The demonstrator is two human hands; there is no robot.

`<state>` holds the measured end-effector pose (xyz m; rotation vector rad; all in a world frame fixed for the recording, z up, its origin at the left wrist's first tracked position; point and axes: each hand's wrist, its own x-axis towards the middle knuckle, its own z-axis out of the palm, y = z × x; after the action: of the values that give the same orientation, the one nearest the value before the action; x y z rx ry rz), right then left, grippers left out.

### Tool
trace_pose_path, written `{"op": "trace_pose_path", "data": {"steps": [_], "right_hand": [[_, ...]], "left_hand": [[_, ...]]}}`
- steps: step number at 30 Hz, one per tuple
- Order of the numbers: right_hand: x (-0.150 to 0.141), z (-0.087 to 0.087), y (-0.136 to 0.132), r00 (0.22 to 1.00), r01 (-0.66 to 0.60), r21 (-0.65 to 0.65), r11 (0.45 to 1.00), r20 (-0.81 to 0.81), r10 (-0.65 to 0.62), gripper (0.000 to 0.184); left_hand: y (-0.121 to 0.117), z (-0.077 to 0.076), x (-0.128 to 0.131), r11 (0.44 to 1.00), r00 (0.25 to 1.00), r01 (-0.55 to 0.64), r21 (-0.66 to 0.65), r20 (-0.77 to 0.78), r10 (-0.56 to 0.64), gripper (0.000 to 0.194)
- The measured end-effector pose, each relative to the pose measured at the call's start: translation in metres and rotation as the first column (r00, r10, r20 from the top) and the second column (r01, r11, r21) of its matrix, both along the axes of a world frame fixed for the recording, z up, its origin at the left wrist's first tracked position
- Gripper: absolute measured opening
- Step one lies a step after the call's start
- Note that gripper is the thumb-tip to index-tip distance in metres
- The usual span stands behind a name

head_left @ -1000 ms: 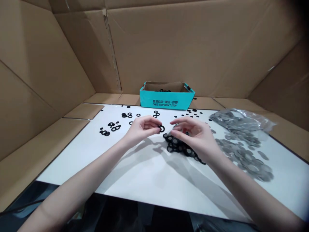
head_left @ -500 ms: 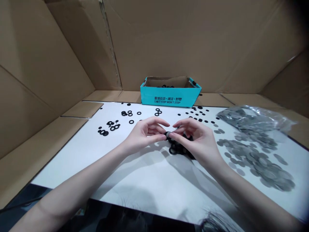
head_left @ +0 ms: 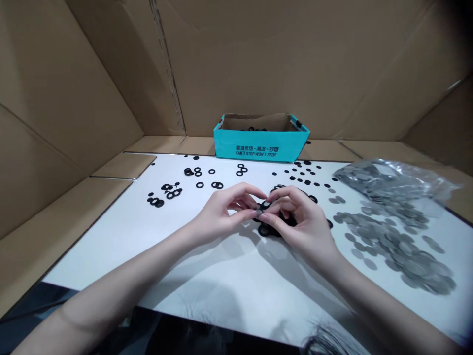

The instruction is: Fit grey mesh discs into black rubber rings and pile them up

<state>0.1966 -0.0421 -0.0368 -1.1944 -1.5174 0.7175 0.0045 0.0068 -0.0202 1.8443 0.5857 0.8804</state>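
My left hand and my right hand meet at the fingertips above a heap of black rubber rings. Between the fingertips of both hands sits a small black ring with a grey disc in it, partly hidden by my fingers. My right hand covers much of the heap. Grey metal discs lie in a wide spread to the right of my right hand.
A teal cardboard box holding black rings stands at the far table edge. Black rings and small black discs are scattered on the white table. A plastic bag of grey discs lies at right. Cardboard walls surround the table.
My hands have come closer together, with the ring from my left hand now between both hands' fingertips. My right hand has moved over the heap. The view has tilted slightly.
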Motion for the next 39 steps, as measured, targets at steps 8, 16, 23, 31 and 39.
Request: {"op": "trace_pose_path", "data": {"steps": [8,16,23,31,39], "right_hand": [[-0.001,0.001,-0.003,0.998,0.024,0.007,1.0,0.058,-0.024,0.027],[0.0,0.008,-0.003,0.999,0.008,-0.013,1.0,0.048,-0.007,0.03],[0.002,0.013,-0.006,0.997,-0.003,-0.016,1.0,0.072,0.004,0.03],[0.002,0.013,-0.006,0.999,0.001,-0.047,0.999,0.048,0.001,0.033],[0.002,0.016,-0.01,0.995,-0.084,-0.015,0.996,0.049,0.085,0.033]], "left_hand": [[-0.001,-0.001,0.0,0.998,0.998,-0.055,-0.01,-0.004,0.055,0.026],[-0.002,0.002,-0.002,0.982,0.996,-0.049,0.18,-0.065,0.062,0.02],[-0.001,0.006,-0.002,0.974,0.995,-0.024,0.227,-0.089,0.046,0.019],[-0.001,0.003,-0.002,0.984,0.998,-0.008,0.18,-0.055,0.018,0.018],[0.001,0.014,-0.009,0.969,0.971,0.094,0.227,-0.236,-0.039,0.014]]}}
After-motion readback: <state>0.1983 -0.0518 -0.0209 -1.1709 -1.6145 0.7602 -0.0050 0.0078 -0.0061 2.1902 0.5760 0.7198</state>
